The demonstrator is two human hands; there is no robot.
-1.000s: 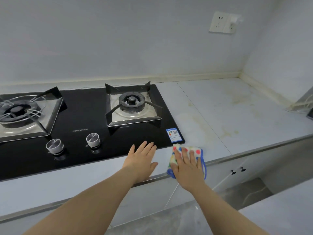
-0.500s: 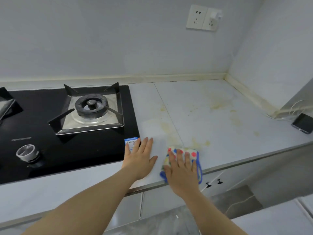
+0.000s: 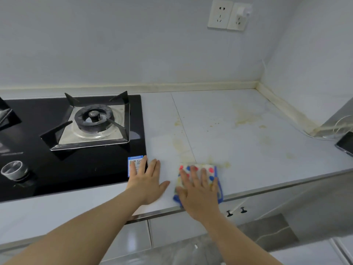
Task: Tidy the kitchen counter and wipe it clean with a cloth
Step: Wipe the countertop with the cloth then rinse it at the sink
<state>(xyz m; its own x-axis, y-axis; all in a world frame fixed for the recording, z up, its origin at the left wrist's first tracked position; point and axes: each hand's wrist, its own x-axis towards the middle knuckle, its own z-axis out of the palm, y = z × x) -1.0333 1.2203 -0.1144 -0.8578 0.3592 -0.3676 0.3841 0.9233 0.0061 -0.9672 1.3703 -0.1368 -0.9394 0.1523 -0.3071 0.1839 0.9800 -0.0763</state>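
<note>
Cloth [image 3: 202, 169], white with red and blue dots and a blue edge, flat on the pale surface [image 3: 248, 142] low in the frame, just right of centre, close to the front edge. Right hand [image 3: 198, 194] pressed on top of it, fingers straight and spread. Left hand [image 3: 147, 180] just beside, also flat and spread, palm on the surface, fingertips over the corner of the black hob [image 3: 57, 169] and its blue label [image 3: 134, 163]. Burner [image 3: 94, 117] at centre left, knob [image 3: 13, 170] at the left edge. Yellowish stains [image 3: 246, 117] across the right half. Phone [image 3: 346, 143] at the far right edge, wall socket [image 3: 227, 15] at upper right.
</note>
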